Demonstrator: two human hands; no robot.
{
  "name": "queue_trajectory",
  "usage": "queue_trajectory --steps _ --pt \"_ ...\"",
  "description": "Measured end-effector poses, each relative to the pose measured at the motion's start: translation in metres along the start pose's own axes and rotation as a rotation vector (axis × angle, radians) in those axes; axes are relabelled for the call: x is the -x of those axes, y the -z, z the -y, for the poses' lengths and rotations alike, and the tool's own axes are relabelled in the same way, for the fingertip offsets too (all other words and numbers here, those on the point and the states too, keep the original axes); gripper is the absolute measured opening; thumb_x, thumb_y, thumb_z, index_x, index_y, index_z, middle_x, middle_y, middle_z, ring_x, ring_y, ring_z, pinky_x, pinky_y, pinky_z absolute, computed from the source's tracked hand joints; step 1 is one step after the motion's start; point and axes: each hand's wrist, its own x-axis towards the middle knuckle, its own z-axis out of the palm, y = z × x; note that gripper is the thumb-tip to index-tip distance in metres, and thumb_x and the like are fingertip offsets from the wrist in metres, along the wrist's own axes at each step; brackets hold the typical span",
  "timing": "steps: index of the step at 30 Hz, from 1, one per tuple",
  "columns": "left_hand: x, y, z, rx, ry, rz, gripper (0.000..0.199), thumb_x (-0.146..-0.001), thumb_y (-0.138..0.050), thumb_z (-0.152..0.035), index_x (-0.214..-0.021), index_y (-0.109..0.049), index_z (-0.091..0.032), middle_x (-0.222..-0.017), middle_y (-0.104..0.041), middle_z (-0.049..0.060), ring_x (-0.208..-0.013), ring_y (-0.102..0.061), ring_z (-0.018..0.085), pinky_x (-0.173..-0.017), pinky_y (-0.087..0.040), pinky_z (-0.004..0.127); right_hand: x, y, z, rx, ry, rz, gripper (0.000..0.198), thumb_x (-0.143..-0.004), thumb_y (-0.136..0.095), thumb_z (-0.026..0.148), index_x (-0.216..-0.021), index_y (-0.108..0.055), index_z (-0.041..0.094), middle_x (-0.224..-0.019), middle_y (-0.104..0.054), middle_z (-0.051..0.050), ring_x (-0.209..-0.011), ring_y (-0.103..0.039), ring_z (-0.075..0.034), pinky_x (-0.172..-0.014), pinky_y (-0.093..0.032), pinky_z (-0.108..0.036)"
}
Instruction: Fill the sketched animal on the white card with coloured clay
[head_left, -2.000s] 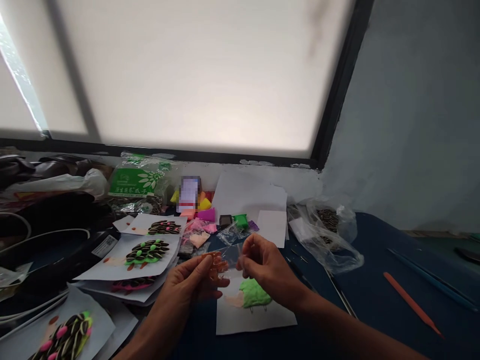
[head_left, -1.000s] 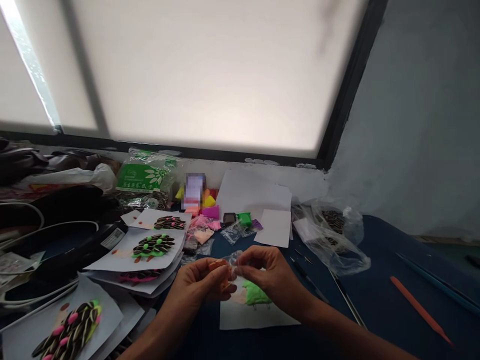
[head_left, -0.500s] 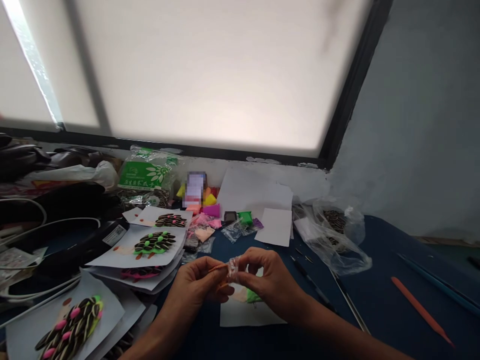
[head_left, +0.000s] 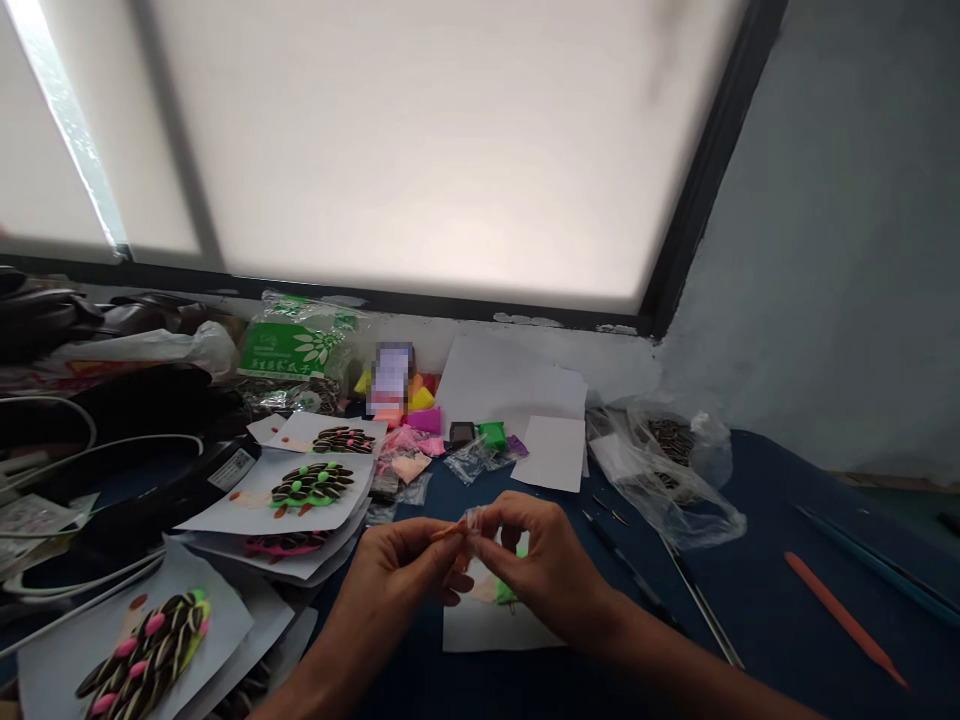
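Note:
My left hand [head_left: 405,568] pinches a small orange clay packet [head_left: 448,533] over the front of the table. Its clear plastic wrapper [head_left: 473,519] reaches across to my right hand [head_left: 546,556], whose thumb and finger are closed on it. Both hands are close together, and the fingers hide much of the packet. Below them lies a white paper sheet [head_left: 480,632] with flat pale and bright green clay [head_left: 508,587] on it, partly covered by my right hand.
Paper sheets with seed-and-clay hedgehogs [head_left: 313,484] are stacked at left. Coloured clay packets [head_left: 425,420] and a phone [head_left: 391,378] stand behind. To the right are a bag of seeds [head_left: 667,470], a dark pen [head_left: 630,560], a metal rod [head_left: 701,600] and an orange tool [head_left: 844,615].
My hands have drawn slightly closer together, and less of the clear wrapper shows between them. The things on the table stay in place; the view has shifted a little.

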Motion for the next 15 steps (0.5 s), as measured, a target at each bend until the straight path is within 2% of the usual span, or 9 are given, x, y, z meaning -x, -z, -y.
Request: queue_trajectory --steps 6,9,12,15 --pt "-0.004 0.003 -0.004 0.102 0.058 -0.062 0.051 -0.043 -0.092 -0.051 -0.078 -0.077 -0.018 -0.074 -0.075 0.005 -0.069 -0.067 0.02 -0.069 -0.054 0.03 -0.003 0.007 -0.004 -0.154 -0.056 0.018 0.011 -0.087 -0.063 0.02 -0.081 -0.071 0.016 -0.078 -0.063 -0.001 -0.07 -0.052 -0.013 -0.064 -0.042 -0.025" --pt "-0.004 0.004 -0.004 0.107 0.067 -0.037 0.049 -0.048 -0.091 -0.051 -0.082 -0.077 -0.019 -0.082 -0.076 0.007 -0.076 -0.066 0.02 -0.072 -0.051 0.028 -0.004 0.006 -0.01 -0.198 -0.058 0.043 0.013 -0.088 -0.06 0.018 -0.078 -0.068 0.016 -0.078 -0.063 0.0 -0.069 -0.05 -0.013 -0.066 -0.042 -0.025" --pt "-0.003 0.005 -0.002 0.057 0.069 -0.014 0.047 -0.055 -0.084 -0.061 -0.07 -0.076 -0.016 -0.071 -0.073 0.006 -0.068 -0.061 0.018 -0.065 -0.049 0.026 -0.003 0.004 -0.012 -0.209 -0.053 0.071 0.014 -0.086 -0.058 0.013 -0.078 -0.069 0.017 -0.081 -0.064 -0.001 -0.071 -0.051 -0.013 -0.068 -0.043 -0.025" --pt "-0.003 0.005 0.001 0.044 0.084 -0.035 0.047 -0.054 -0.084 -0.06 -0.065 -0.075 -0.016 -0.067 -0.072 0.006 -0.065 -0.059 0.016 -0.064 -0.048 0.025 -0.003 0.003 -0.011 -0.221 -0.058 0.092 0.016 -0.085 -0.056 0.011 -0.077 -0.069 0.016 -0.08 -0.065 -0.001 -0.072 -0.054 -0.014 -0.069 -0.044 -0.026"
